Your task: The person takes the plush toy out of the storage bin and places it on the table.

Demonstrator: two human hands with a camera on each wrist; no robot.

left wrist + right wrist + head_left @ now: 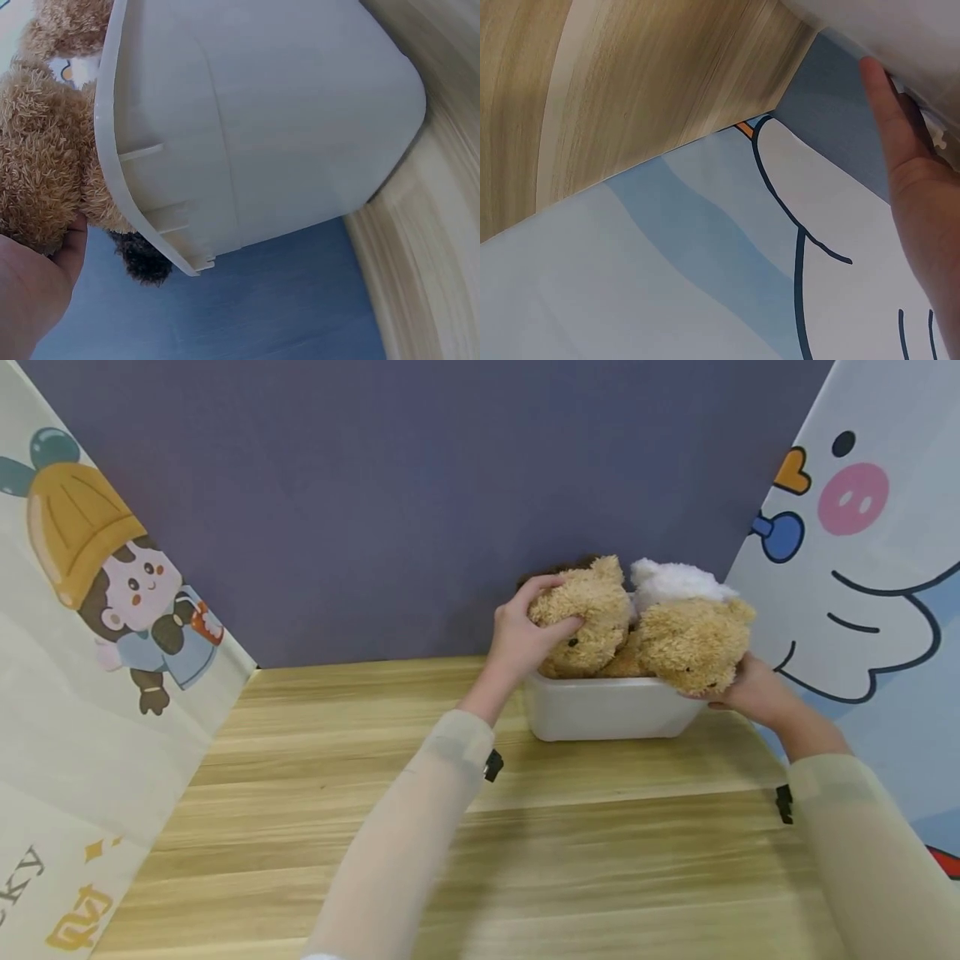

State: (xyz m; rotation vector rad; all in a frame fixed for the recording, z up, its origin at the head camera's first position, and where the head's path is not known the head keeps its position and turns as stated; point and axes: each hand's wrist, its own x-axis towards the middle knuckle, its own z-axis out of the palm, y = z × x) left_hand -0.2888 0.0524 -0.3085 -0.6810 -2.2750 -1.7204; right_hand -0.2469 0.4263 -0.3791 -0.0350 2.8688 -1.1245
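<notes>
A white plastic bin (611, 710) stands against the back wall, heaped with plush toys. My left hand (521, 627) grips the head of a tan teddy bear (588, 610) at the bin's left side, thumb across the front of its face. The left wrist view shows this hand (34, 289) against the curly brown fur (37, 157). At the right end, my right hand (757, 693) is beside and partly under a second tan bear (693, 643). One straight finger (885, 105) lies along the bin's outer wall; its other fingers are mostly hidden.
A white plush toy (678, 581) sits behind the right bear. Dark fur (142, 259) shows past the bin's rim. The wooden tabletop (315, 793) meets a dark blue back wall (375, 510). Cartoon-printed panels (885, 610) stand on both sides.
</notes>
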